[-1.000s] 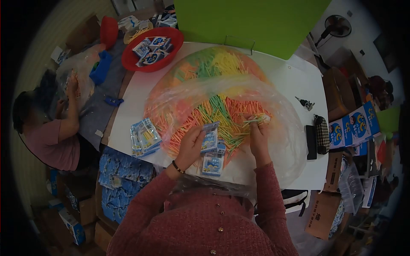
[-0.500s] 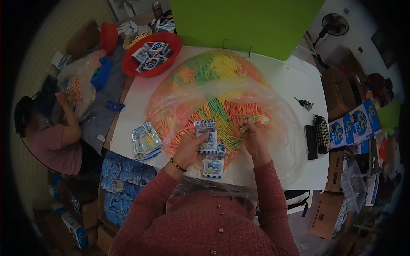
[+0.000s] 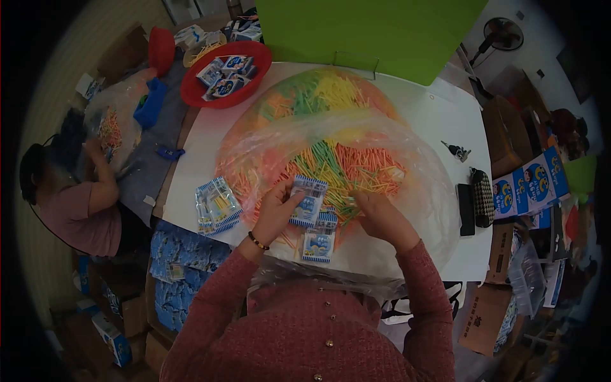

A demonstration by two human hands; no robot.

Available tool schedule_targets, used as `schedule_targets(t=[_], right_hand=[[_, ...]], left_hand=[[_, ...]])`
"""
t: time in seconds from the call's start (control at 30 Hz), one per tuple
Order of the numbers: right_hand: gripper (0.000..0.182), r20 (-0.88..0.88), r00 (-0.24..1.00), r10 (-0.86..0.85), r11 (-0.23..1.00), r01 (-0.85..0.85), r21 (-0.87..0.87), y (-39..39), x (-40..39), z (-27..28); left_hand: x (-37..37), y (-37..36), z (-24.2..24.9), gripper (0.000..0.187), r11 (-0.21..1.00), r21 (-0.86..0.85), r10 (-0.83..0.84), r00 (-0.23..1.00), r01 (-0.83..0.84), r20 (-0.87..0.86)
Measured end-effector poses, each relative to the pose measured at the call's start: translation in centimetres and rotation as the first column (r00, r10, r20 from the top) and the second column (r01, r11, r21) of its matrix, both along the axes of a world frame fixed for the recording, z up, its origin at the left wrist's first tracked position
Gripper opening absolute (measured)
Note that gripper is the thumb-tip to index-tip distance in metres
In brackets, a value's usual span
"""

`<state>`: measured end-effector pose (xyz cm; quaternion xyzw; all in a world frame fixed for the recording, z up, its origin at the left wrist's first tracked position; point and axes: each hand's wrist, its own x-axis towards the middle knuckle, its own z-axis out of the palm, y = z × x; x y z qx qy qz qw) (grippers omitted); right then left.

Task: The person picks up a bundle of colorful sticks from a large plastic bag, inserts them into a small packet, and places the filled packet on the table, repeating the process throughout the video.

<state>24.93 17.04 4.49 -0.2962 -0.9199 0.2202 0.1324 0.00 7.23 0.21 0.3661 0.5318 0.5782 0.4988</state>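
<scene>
My left hand [image 3: 276,207] pinches a small clear packet [image 3: 309,201] with blue-and-white striped ends, holding it above the front of the heap. Just to the right, my right hand [image 3: 377,212] is closed, its fingertips turned toward the packet; what it grips blends with the sticks behind. Thin coloured sticks [image 3: 326,164], pink, green, yellow and orange, fill a large clear plastic bag [image 3: 417,165] whose mouth is spread open. Another packet [image 3: 319,244] lies just below the held one, partly overlapped. More packets [image 3: 217,205] are piled left of my left hand, with yellow sticks visible in one.
A red basin [image 3: 261,76] holding several packets stands at the table's back left. Keys [image 3: 456,151], a dark phone [image 3: 466,210] and a checked pouch [image 3: 482,198] lie at right. A seated person [image 3: 79,210] works at left. Below, a box holds blue packets [image 3: 178,299].
My right hand has moved left and slightly down, closer to the packet. My left hand keeps its packet, which has shifted slightly and tilted. The view has shifted slightly.
</scene>
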Motion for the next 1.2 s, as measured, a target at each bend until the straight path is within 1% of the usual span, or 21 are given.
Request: schedule_targets(t=[0.17, 0.23, 0.27, 0.33, 0.37, 0.43, 0.47, 0.53, 0.57, 0.63, 0.67, 0.73, 0.77, 0.83, 0.87, 0.93, 0.97, 1.0, 1.03, 1.13, 1.2], right_hand=[[0.018, 0.145, 0.989, 0.036, 0.980, -0.064, 0.191, 0.5, -0.4, -1.2], [0.019, 0.065, 0.997, 0.031, 0.997, -0.036, 0.068, 1.3, -0.1, -1.0], [0.019, 0.064, 0.998, 0.029, 0.997, -0.034, 0.071, 1.7, 0.0, -0.9], [0.019, -0.102, 0.995, 0.014, 0.977, 0.008, 0.211, 2.4, 0.1, -0.6], [0.019, -0.100, 0.995, 0.013, 0.977, 0.008, 0.214, 2.3, 0.1, -0.6], [0.019, -0.365, 0.893, -0.262, 0.945, 0.162, -0.283, 2.0, -0.5, -0.6], [0.019, -0.367, 0.893, -0.261, 0.946, 0.162, -0.280, 2.0, -0.8, -1.1], [0.019, -0.604, 0.621, -0.499, 0.771, 0.000, -0.637, 1.8, -1.3, -3.5], [0.019, -0.605, 0.620, -0.500, 0.770, -0.001, -0.637, 1.6, -1.4, -5.0], [0.019, -0.454, 0.701, -0.550, 0.770, 0.215, -0.601, 1.2, -1.8, -6.6], [0.019, -0.455, 0.702, -0.547, 0.771, 0.211, -0.602, 1.3, -1.8, -6.6], [0.018, -0.528, 0.578, -0.622, 0.675, 0.055, -0.736, 1.1, -1.6, -6.2], [0.018, -0.526, 0.578, -0.624, 0.673, 0.055, -0.738, 1.1, -1.6, -5.8], [0.014, -0.557, 0.267, -0.787, 0.562, -0.063, -0.825, 1.4, -1.7, -4.9], [0.014, -0.557, 0.268, -0.786, 0.562, -0.066, -0.825, 1.7, -1.6, -5.0], [0.013, -0.518, 0.134, -0.845, 0.452, -0.338, -0.825, 2.5, -0.9, -5.5], [0.013, -0.517, 0.136, -0.845, 0.450, -0.339, -0.826, 2.9, -0.6, -5.8], [0.013, -0.431, 0.138, -0.892, 0.328, -0.458, -0.826, 3.3, -0.3, -6.1], [0.012, -0.342, 0.152, -0.927, 0.202, -0.567, -0.799, 3.5, -0.2, -5.9], [0.014, -0.323, 0.155, -0.934, 0.175, -0.590, -0.788, 3.1, -0.4, -5.7], [0.014, -0.318, 0.136, -0.938, 0.201, -0.533, -0.822, 2.5, -0.9, -5.6]], left_hand=[[-0.3, 0.5, -0.3, 0.019, 1.000, -0.025, -0.014, 0.931, 0.005, -0.366], [-0.4, 0.8, 0.7, 0.022, 0.987, 0.101, -0.007, 0.667, 0.123, -0.745], [-0.3, 0.8, 1.2, 0.022, 0.987, 0.104, -0.006, 0.667, 0.126, -0.745], [0.0, 0.7, 2.2, 0.024, 0.953, 0.262, 0.188, 0.388, 0.148, -0.902], [0.2, 0.8, 2.7, 0.024, 0.953, 0.265, 0.190, 0.390, 0.149, -0.901], [0.5, 1.2, 3.5, 0.027, 0.933, 0.340, 0.301, 0.262, 0.116, -0.917], [0.3, 1.4, 3.1, 0.027, 0.932, 0.343, 0.305, 0.261, 0.117, -0.916], [0.1, 1.5, 1.6, 0.036, 0.916, 0.398, 0.306, 0.553, 0.052, -0.775], [0.1, 1.4, 1.5, 0.036, 0.916, 0.397, 0.305, 0.552, 0.053, -0.776], [0.1, 1.3, 1.5, 0.043, 0.990, 0.093, 0.137, 0.839, -0.103, -0.527], [0.1, 1.4, 1.6, 0.043, 0.990, 0.093, 0.140, 0.837, -0.107, -0.529], [0.0, 1.5, 2.2, 0.043, 0.949, 0.312, 0.288, 0.562, -0.055, -0.776], [0.0, 1.3, 2.8, 0.043, 0.950, 0.309, 0.285, 0.562, -0.056, -0.777], [-0.1, 1.0, 4.3, 0.042, 0.898, 0.440, 0.426, 0.247, 0.002, -0.870], [-0.2, 1.0, 4.7, 0.042, 0.898, 0.440, 0.426, 0.245, 0.000, -0.871], [-0.5, 0.7, 5.2, 0.034, 0.882, 0.471, 0.364, 0.615, 0.015, -0.700], [-0.5, 0.6, 5.3, 0.034, 0.882, 0.470, 0.364, 0.614, 0.013, -0.700], [-0.3, 0.5, 5.4, 0.028, 0.952, 0.295, 0.182, 0.920, -0.078, -0.347], [-0.1, 0.5, 5.5, 0.024, 0.994, 0.092, 0.050, 0.990, -0.063, 0.132], [0.6, 0.4, 4.9, 0.021, 0.999, 0.007, 0.031, 0.936, -0.036, 0.351], [1.1, 0.0, 3.8, 0.018, 1.000, -0.024, 0.013, 0.950, -0.006, 0.311]])
